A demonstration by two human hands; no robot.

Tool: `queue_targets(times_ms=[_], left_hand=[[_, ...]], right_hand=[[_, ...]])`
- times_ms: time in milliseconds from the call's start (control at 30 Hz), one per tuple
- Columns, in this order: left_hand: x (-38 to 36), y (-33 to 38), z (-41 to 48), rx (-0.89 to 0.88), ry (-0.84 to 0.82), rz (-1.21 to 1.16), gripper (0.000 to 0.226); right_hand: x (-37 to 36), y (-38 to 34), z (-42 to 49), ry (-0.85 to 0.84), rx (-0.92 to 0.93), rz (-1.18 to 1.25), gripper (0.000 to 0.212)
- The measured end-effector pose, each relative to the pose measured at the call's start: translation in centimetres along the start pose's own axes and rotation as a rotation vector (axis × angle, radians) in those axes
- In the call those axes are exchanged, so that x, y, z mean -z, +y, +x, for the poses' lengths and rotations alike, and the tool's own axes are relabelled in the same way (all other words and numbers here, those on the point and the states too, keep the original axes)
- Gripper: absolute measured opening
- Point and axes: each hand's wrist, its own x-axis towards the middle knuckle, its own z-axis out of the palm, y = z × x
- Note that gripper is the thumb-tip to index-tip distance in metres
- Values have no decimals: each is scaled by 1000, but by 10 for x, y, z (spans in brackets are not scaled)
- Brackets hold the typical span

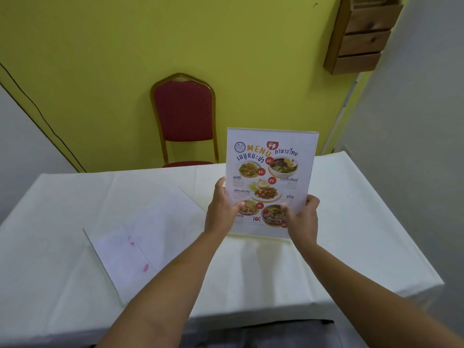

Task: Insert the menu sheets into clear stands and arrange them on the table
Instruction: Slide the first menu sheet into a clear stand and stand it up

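Observation:
A colourful menu sheet sits inside an upright clear stand (270, 172), held just above the white-clothed table (351, 222) right of centre. My left hand (221, 207) grips its lower left edge with the thumb on the front. At the lower right edge my right hand (301, 217) holds it the same way. To the left, a second clear stand (140, 237) lies flat on the cloth with a face-down white sheet (125, 262) in it showing faint pink marks.
A red padded chair (184, 119) with a gold frame stands behind the table against the yellow wall. A wooden drawer unit (364, 36) hangs high at the right. The table's near edge runs below my forearms, its right corner near a grey wall.

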Motion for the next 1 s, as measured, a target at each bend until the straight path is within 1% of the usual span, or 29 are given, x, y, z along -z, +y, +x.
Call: queue_targets(times_ms=[200,367,533,667,833,1000], left_hand=[[-8,-9,-13,9,10,2,84],[-8,-11,-11,-1,-8,30,71],[-8,-7,3,-16,-48,80,68],[-11,-11,6,6,-51,100,63],[-16,-10,2,76,-42,56,51],[-15,-7,0,83,-60,65,47]], right_hand=[[1,14,-14,16,20,-12,48],[0,18,-20,38,22,-4,49],[0,17,-15,54,7,-10,47],[-1,18,-13,44,0,-28,47],[-1,19,-15,43,3,-34,46],[-2,19,-18,43,-3,-34,46]])
